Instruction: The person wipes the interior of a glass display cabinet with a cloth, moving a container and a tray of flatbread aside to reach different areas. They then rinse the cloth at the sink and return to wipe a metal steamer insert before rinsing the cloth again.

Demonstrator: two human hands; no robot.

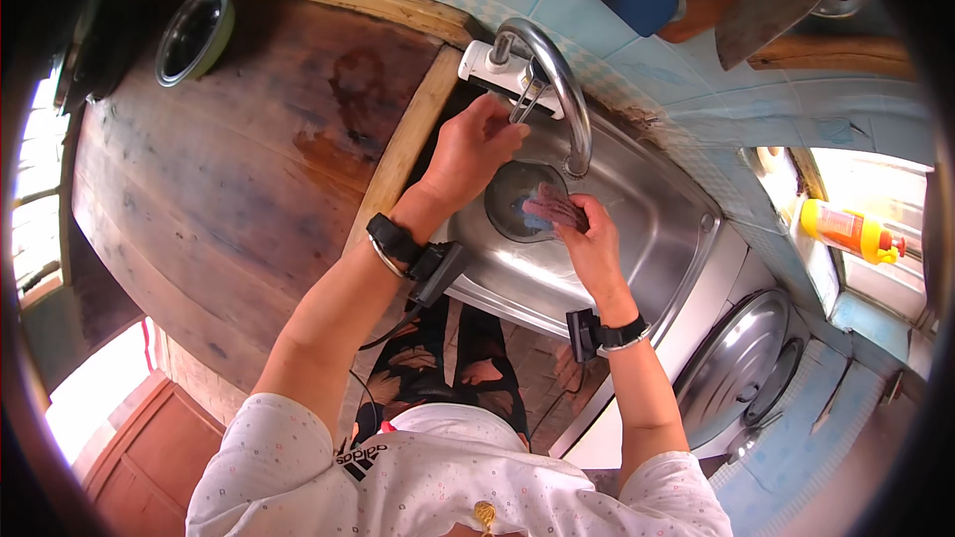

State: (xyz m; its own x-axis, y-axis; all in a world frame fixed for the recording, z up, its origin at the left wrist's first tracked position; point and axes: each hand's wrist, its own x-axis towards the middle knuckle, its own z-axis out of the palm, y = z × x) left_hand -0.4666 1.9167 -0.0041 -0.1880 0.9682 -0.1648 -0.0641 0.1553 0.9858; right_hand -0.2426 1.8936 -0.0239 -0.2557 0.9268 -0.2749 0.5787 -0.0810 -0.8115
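Observation:
My left hand (477, 145) is at the metal lever handle (528, 101) of a curved chrome faucet (571, 93), its fingertips at or just beside the handle. A reddish-pink cloth (556, 206) is pinched in my right hand (595, 239), below the spout. Under the cloth, a round, dark, see-through bowl or lid (507, 198) lies in the stainless steel sink (642, 201). Something bluish shows beside the cloth; I cannot tell what it is.
To the left of the sink is a wooden countertop (261, 149) with wet patches and a green-sided bowl (201, 60). A cleaver (768, 15) and pans hang at the tiled wall. Large metal lids (735, 365) stand at the right, below a yellow-and-orange bottle (847, 231) by the window.

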